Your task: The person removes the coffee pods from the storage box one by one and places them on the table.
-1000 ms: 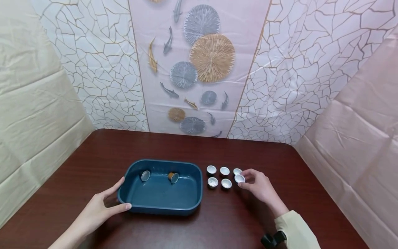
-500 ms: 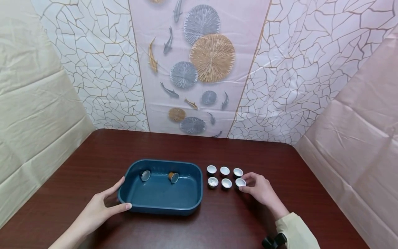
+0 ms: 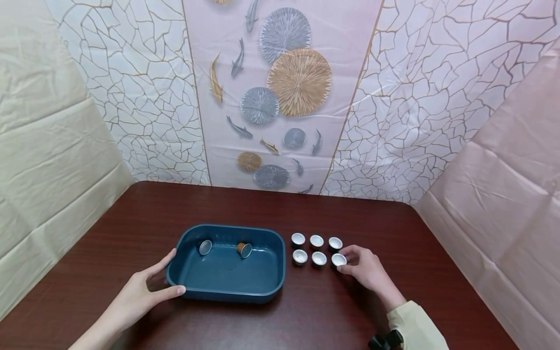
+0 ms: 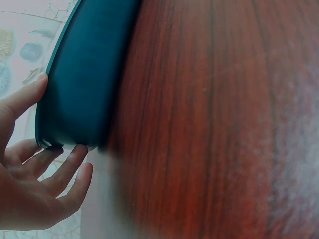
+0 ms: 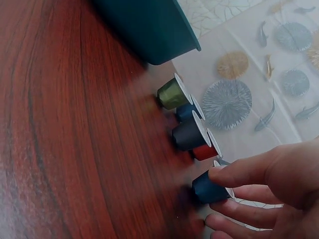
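Observation:
My left hand (image 3: 137,296) holds the left end of a dark blue-green tray (image 3: 225,294), thumb at the front rim and fingers at the end wall. Inside the tray lie two tipped coffee capsules, one silver-lidded (image 3: 205,247) and one orange-brown (image 3: 243,250). To the tray's right, coffee capsules stand lid up in two rows of three. My right hand (image 3: 365,266) pinches the front right one, a dark blue coffee capsule (image 5: 205,188), between thumb and fingers. In the right wrist view, a green capsule (image 5: 172,95), a black capsule (image 5: 189,135) and a red capsule (image 5: 204,152) stand beyond it.
The dark red-brown wooden table (image 3: 315,321) carries everything. A patterned cloth backdrop (image 3: 271,146) rises behind its far edge, with pale cloth walls at both sides. A black strap (image 3: 385,340) sits at the right sleeve (image 3: 415,323).
My right hand has brought the dark blue capsule slightly nearer and to the right, in line with the front row. The back right capsule shows fully now. My left hand stays on the tray.

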Tool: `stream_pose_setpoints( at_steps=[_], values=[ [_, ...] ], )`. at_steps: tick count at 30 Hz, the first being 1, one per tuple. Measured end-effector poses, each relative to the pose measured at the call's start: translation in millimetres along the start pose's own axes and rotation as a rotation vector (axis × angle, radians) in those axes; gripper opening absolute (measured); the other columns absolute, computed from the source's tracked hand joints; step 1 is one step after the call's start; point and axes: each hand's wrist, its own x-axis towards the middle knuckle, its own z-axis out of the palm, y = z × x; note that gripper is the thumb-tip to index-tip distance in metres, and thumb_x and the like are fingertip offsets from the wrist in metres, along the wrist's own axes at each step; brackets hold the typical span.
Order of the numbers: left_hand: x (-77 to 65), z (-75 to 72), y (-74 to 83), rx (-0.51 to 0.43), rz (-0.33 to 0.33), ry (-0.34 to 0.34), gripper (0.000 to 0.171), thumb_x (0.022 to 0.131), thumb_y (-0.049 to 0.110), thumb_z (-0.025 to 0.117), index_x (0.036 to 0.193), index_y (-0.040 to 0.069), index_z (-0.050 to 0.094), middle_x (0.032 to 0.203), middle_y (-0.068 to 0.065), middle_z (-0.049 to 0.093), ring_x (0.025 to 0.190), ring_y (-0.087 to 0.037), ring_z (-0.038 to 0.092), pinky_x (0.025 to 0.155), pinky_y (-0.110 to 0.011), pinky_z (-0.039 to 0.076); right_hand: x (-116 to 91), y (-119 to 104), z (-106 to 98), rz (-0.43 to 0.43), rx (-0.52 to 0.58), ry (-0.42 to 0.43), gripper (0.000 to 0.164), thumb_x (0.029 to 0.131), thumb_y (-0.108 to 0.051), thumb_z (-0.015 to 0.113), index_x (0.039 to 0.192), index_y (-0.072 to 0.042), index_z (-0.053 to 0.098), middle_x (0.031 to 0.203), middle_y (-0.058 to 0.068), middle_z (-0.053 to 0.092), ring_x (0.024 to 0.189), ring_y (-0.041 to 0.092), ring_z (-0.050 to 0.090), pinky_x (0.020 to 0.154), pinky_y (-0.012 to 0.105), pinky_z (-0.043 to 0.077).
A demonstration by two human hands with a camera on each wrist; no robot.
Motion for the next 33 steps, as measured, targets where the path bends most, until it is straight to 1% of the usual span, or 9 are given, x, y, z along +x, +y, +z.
stream_pose_setpoints(
  at_steps=[6, 12, 14, 17, 19, 21, 26, 28, 33],
  values=[
    [-0.1, 0.5, -0.4, -0.022, -0.003, -0.002, 0.09, 0.085, 0.039, 0.077, 0.157, 0.024, 0.026, 0.142, -0.021, 0.056, 0.121, -0.03, 0.064, 0.101, -0.05, 0.046, 1.0, 2.7, 0.8, 0.009, -0.001, 0.004, 0.033, 0.078, -0.012, 0.081, 0.108, -0.005, 0.068, 0.095, 0.009, 0.074, 0.087, 0.018, 0.07, 0.072, 0.028, 0.048],
    [0.0, 0.3, -1.3, -0.02, -0.016, -0.009, 0.09, 0.085, 0.04, 0.077, 0.157, 0.024, 0.026, 0.144, -0.021, 0.054, 0.122, -0.03, 0.063, 0.101, -0.049, 0.047, 0.3, 2.1, 0.8, 0.001, 0.011, 0.001, 0.034, 0.078, -0.013, 0.081, 0.108, -0.004, 0.068, 0.095, 0.011, 0.074, 0.086, 0.02, 0.07, 0.07, 0.029, 0.048],
    [0.4, 0.2, -1.5, -0.011, -0.011, -0.005, 0.09, 0.084, 0.04, 0.077, 0.157, 0.024, 0.027, 0.145, -0.02, 0.054, 0.122, -0.029, 0.063, 0.099, -0.044, 0.049, -0.1, 1.8, 0.8, -0.004, 0.014, 0.002, 0.035, 0.078, -0.013, 0.082, 0.108, -0.003, 0.068, 0.094, 0.011, 0.073, 0.086, 0.02, 0.07, 0.069, 0.029, 0.048],
    [0.9, -0.1, -1.8, -0.012, -0.002, -0.001, 0.09, 0.084, 0.04, 0.077, 0.157, 0.024, 0.028, 0.144, -0.02, 0.054, 0.122, -0.028, 0.064, 0.092, -0.028, 0.05, 0.0, 2.3, 1.6, 0.002, 0.012, 0.002, 0.034, 0.078, -0.014, 0.082, 0.107, -0.004, 0.068, 0.093, 0.01, 0.073, 0.085, 0.018, 0.07, 0.069, 0.027, 0.048],
    [1.0, -0.2, -1.9, -0.011, 0.004, 0.005, 0.09, 0.083, 0.04, 0.078, 0.157, 0.024, 0.029, 0.143, -0.019, 0.055, 0.122, -0.027, 0.064, 0.087, -0.019, 0.048, 0.0, 2.8, 2.0, 0.006, 0.007, 0.002, 0.033, 0.078, -0.014, 0.082, 0.106, -0.004, 0.068, 0.092, 0.009, 0.073, 0.084, 0.017, 0.07, 0.068, 0.026, 0.048],
    [1.1, -0.3, -2.3, -0.013, 0.005, 0.006, 0.09, 0.083, 0.04, 0.078, 0.157, 0.024, 0.029, 0.143, -0.019, 0.056, 0.121, -0.026, 0.064, 0.086, -0.017, 0.047, 0.2, 3.1, 2.2, 0.009, 0.0, 0.001, 0.033, 0.078, -0.015, 0.081, 0.106, -0.004, 0.068, 0.092, 0.009, 0.073, 0.083, 0.016, 0.07, 0.068, 0.026, 0.048],
    [1.7, 0.2, -2.9, -0.014, -0.002, 0.004, 0.09, 0.083, 0.04, 0.078, 0.157, 0.025, 0.028, 0.142, -0.02, 0.056, 0.122, -0.028, 0.064, 0.097, -0.041, 0.05, -0.1, 3.9, 2.3, 0.016, -0.008, 0.01, 0.032, 0.079, -0.015, 0.081, 0.106, -0.005, 0.068, 0.091, 0.008, 0.073, 0.082, 0.015, 0.069, 0.069, 0.027, 0.048],
    [1.8, 0.3, -3.1, -0.015, -0.001, 0.005, 0.09, 0.084, 0.04, 0.078, 0.157, 0.025, 0.028, 0.142, -0.021, 0.056, 0.121, -0.028, 0.064, 0.099, -0.046, 0.049, -0.3, 4.4, 2.8, 0.021, -0.005, 0.013, 0.032, 0.079, -0.015, 0.081, 0.107, -0.005, 0.068, 0.092, 0.008, 0.073, 0.082, 0.015, 0.069, 0.069, 0.027, 0.048],
    [1.5, 0.0, -3.8, -0.003, 0.009, 0.011, 0.09, 0.083, 0.041, 0.078, 0.156, 0.025, 0.029, 0.142, -0.019, 0.057, 0.119, -0.025, 0.065, 0.089, -0.024, 0.05, -0.2, 5.7, 4.2, 0.017, -0.007, 0.018, 0.032, 0.079, -0.015, 0.081, 0.106, -0.005, 0.068, 0.091, 0.008, 0.074, 0.081, 0.015, 0.069, 0.069, 0.027, 0.048]
  ],
)
